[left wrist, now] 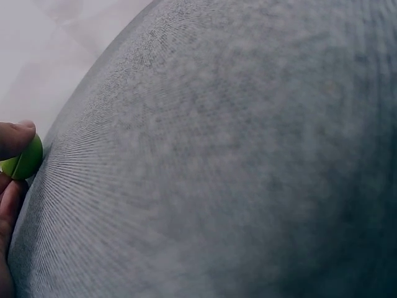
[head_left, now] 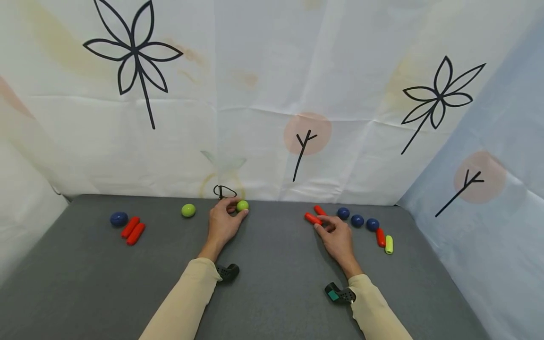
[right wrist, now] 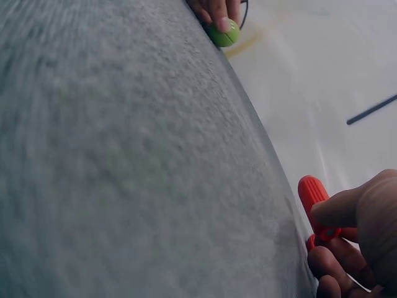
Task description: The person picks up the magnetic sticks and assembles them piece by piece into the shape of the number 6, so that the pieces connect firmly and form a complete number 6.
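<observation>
My left hand (head_left: pixel 222 222), at the table's back edge, pinches a small green ball (head_left: pixel 242 206) between thumb and fingers. A seam shows on this ball (left wrist: pixel 26 161) in the left wrist view. Further right, my right hand (head_left: pixel 337 237) holds a ribbed red cylinder (head_left: pixel 312 218), the thumb lying on its side (right wrist: pixel 314 194) and the fingers below. Just behind it lies a second red cylinder (head_left: pixel 320 210), largely covered by the fingers in the right wrist view. Another green ball (head_left: pixel 188 210) rests left of my left hand.
Right of my right hand stand several blue balls (head_left: pixel 357 220), then a red cylinder (head_left: pixel 380 237) beside a yellow-green one (head_left: pixel 389 244). At far left are a blue ball (head_left: pixel 119 219) and two red cylinders (head_left: pixel 135 233). A printed cloth (head_left: pixel 263 94) hangs behind the grey table (head_left: pixel 272 293).
</observation>
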{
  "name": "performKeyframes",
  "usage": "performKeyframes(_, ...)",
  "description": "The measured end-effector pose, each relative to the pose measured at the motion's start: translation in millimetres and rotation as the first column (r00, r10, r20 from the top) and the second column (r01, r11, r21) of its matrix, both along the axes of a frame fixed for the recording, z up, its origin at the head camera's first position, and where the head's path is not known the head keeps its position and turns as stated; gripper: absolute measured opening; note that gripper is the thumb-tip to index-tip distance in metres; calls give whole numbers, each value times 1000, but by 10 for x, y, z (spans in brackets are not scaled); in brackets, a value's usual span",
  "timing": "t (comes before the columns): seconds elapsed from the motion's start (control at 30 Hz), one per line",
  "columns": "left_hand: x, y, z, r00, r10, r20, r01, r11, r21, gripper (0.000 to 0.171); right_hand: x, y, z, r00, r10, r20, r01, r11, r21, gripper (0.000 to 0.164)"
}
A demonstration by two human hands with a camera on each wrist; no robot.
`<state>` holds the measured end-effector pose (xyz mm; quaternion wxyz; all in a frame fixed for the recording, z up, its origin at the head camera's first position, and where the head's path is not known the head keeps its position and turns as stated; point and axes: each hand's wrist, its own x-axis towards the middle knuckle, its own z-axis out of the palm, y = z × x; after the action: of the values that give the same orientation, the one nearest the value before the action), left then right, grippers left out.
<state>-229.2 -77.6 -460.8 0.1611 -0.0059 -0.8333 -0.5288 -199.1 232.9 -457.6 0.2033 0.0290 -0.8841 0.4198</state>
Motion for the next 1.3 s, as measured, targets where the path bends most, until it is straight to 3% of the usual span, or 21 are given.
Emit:
performKeyframes(0.2,-6,18,-14,1000,1,-3,-1,1000,-5,40,-8,-119,83,998,57,4,-57,998,16,22)
performKeyframes(0.73,1,30,-3,1000,4,-16,-4,1000,-16,39,-241,-490,197,973,219,69,-221,975,8,23)
performKeyframes(0.9,4,25,-3,1000,5,-4,-5,1000,-11,39,-306,-589,243,962,249,114,-250,968,-10,23)
performKeyframes(1.3,-9,11,-18,1000,7,-20,-8,1000,-23,39,-439,-735,298,950,287,124,-289,957,-6,24)
